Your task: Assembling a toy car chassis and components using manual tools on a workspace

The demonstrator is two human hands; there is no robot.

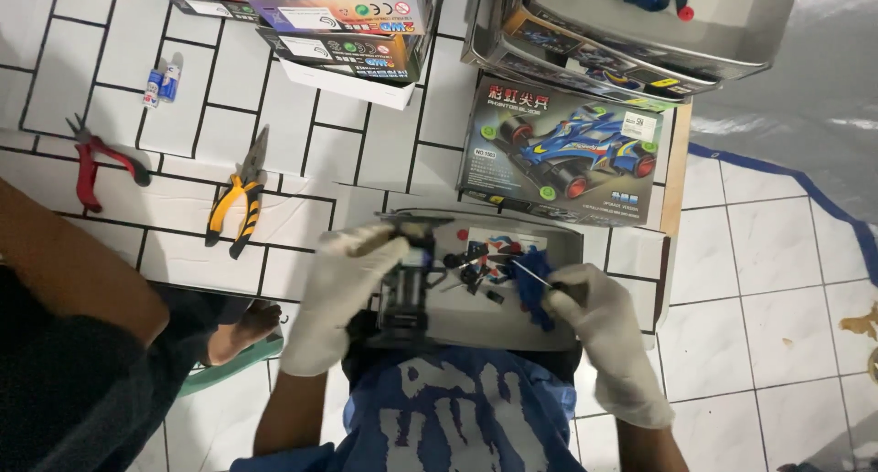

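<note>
Tray: shallow grey box tray (558, 330) on my lap, against the table edge. Inside it lie small black wheels and parts (471, 269), a sticker sheet (501, 243) with red and blue marks, and a blue car body shell (530, 289) toward the right.
Chassis: dark toy car chassis (407, 294) sits at the tray's left end, lengthwise away from me, a grey part at its far end.
Left hand: my left hand (343, 284), in a white glove, wraps over the chassis from the left, fingers curled round its far end. Grip closed on the chassis.
Right hand: my right hand (599, 321), gloved too, rests at the tray's right side, closed on the dark handle of a thin screwdriver (535, 275). Its shaft points up-left over the blue shell.
Kit box: printed box (558, 152) with a blue racing car picture lies just beyond the tray.
Other boxes: more kit boxes (347, 24) stacked at the table's far edge; an open one (640, 28) at the upper right.
Table: white tile-patterned top (302, 152).
Tools: yellow-handled pliers (238, 198) and red-handled pliers (96, 161) lie to the left, well apart from the tray.
Nearby: another person's arm (64, 262) at the left.
</note>
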